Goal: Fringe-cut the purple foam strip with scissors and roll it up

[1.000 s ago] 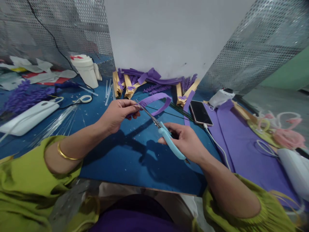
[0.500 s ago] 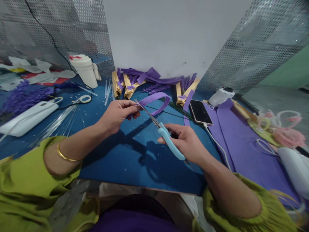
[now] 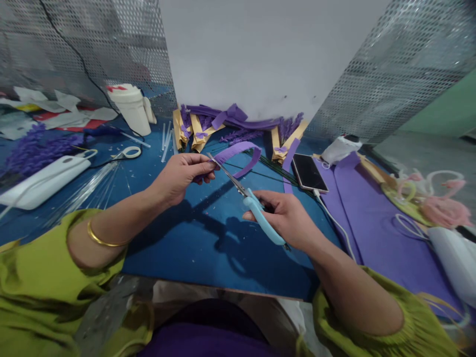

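Over the blue tabletop (image 3: 178, 263), my left hand (image 3: 184, 178) pinches one end of a purple strip (image 3: 245, 147) between thumb and fingers. The strip loops out to the right in a curve. My right hand (image 3: 282, 215) grips the light-blue handles of a pair of scissors (image 3: 262, 218). Their blades point up and left, and the tips lie against the strip close to my left fingertips. Whether the blades have cut into it I cannot tell.
Small lavender bunches wrapped in tan paper (image 3: 203, 139) lie at the back. Right are a phone (image 3: 309, 172) on a cable and purple sheets (image 3: 366, 218). Left stand a white cup (image 3: 130, 109), a white glue-gun-like device with cable (image 3: 48, 181), and a tape roll (image 3: 131, 152).
Almost nothing differs. Both hands, the scissors and the purple strip keep nearly the same place.
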Demonstrator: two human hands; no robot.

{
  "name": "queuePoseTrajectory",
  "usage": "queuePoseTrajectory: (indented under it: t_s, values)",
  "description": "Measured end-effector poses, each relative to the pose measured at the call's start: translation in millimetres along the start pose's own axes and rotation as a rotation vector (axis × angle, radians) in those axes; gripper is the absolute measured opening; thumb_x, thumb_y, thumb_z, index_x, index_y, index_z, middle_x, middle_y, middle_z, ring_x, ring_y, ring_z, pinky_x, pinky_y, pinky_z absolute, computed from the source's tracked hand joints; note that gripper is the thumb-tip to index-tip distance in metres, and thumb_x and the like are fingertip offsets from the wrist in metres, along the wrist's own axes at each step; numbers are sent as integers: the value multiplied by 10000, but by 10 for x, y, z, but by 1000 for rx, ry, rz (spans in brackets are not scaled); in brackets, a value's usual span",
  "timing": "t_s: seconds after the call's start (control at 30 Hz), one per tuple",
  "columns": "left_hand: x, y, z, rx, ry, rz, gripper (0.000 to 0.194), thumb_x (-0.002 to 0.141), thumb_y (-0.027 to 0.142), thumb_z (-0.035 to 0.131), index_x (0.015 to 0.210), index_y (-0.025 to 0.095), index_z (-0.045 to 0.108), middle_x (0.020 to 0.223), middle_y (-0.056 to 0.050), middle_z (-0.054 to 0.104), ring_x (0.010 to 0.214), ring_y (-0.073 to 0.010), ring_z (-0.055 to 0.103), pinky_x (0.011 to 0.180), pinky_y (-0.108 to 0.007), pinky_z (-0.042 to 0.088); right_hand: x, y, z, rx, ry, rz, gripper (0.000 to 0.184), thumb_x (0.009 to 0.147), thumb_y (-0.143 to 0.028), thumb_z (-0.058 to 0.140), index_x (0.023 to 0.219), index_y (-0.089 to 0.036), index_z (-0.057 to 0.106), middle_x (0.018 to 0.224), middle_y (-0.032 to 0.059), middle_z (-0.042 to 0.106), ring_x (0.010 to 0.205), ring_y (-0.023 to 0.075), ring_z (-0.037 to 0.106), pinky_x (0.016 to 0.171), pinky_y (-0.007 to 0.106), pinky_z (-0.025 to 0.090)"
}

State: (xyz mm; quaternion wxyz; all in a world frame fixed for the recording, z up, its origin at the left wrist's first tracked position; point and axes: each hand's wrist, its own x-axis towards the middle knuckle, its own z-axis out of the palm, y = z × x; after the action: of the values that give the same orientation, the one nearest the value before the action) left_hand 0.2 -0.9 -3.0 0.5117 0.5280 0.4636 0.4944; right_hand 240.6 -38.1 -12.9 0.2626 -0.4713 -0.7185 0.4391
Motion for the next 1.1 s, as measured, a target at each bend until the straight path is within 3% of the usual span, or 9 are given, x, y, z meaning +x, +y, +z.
queuePoseTrajectory:
  t_s: [0.4, 0.67, 1.1]
  values:
    - [19, 3, -23, 36, 17, -11, 185, 690, 340, 786, 750, 173, 732, 659, -22, 689, 582, -120, 571, 558, -241, 388, 10, -2, -19, -23, 15, 2, 255, 776, -415, 713, 839, -178, 644, 619, -49, 423, 555, 99, 321, 492, 246, 255]
    - [10, -4, -6, 48, -5, 19, 174, 729, 341, 760, 705, 173, 722, 642, -19, 674, 565, -103, 528, 545, -234, 363, 14, -25, -10, -106, 47, 28, 302, 743, -397, 741, 980, -217, 684, 696, -27, 557, 590, 127, 436, 543, 255, 335]
    - [-2, 10, 18, 18, -15, -7, 182, 715, 337, 771, 692, 166, 714, 635, -22, 672, 553, -103, 531, 540, -239, 369, 6, -21, 3, -35, 57, 12, 240, 743, -390, 742, 885, -205, 683, 643, -34, 525, 553, 117, 404, 507, 254, 305]
